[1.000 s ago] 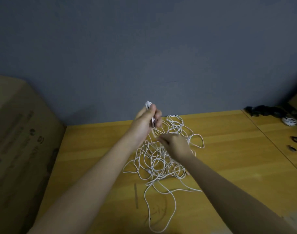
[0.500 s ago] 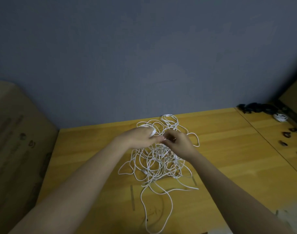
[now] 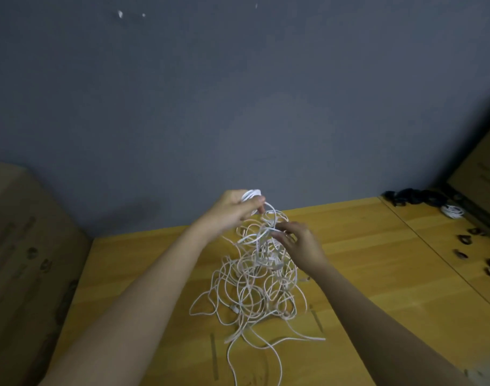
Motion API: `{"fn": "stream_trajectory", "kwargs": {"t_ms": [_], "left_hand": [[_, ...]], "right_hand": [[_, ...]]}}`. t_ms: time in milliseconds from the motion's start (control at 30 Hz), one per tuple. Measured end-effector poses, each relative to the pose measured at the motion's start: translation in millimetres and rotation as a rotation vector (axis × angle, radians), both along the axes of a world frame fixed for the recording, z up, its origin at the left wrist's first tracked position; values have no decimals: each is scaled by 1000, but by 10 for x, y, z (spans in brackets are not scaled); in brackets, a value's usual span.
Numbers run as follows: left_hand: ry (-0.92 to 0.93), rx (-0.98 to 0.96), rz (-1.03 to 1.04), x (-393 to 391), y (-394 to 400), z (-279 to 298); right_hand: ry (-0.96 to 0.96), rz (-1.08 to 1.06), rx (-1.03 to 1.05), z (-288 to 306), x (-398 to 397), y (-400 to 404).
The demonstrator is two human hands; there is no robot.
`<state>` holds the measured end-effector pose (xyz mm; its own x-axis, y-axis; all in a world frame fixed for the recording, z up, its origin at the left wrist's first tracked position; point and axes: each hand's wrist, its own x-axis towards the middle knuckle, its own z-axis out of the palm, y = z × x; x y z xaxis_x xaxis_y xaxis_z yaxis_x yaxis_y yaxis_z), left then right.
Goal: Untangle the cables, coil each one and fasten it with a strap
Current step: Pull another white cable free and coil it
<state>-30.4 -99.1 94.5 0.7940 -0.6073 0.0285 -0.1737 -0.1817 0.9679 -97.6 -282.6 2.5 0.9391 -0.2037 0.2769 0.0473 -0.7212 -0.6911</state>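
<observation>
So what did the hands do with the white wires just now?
The left hand dropped toward the tangle, then lifted again, its grip holding a small coil throughout. The right hand moved from pinching beside the left hand to picking at loops lower down. The tangle of white cables stayed on the table.

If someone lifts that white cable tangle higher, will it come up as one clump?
Probably in part: the white cable tangle looks floppy, with strands sagging from the left hand. Its crossed loops likely snag and drag along. It seems light; thin strands trail across the table.
</observation>
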Motion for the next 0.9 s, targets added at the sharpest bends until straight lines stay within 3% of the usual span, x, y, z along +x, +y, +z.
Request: {"fn": "stream_trajectory", "kwargs": {"t_ms": [100,267,367,467,500,634,767,900], "left_hand": [[-25,-89,51,58,-128,307],[-186,-176,253,337,-251,859],[-338,-83,351,515,-272,1109],[-484,167,240,558,-309,1162],[-513,235,194,546,-322,1140],[-515,225,147,461,-296,1037],[-308,37,53,327,-274,1037],[-323,100,105,311,-283,1040]], "right_hand": [[-171,-52,-54,306,154,36],[-210,-34,344,1158,453,-72],[-227,-17,463,1532,564,-174],[6,41,169,1661,568,-230],[5,56,138,1684,565,-239],[-178,77,345,1761,504,-181],[-234,103,512,1820,446,-113],[-258,101,559,1851,427,-88]]}}
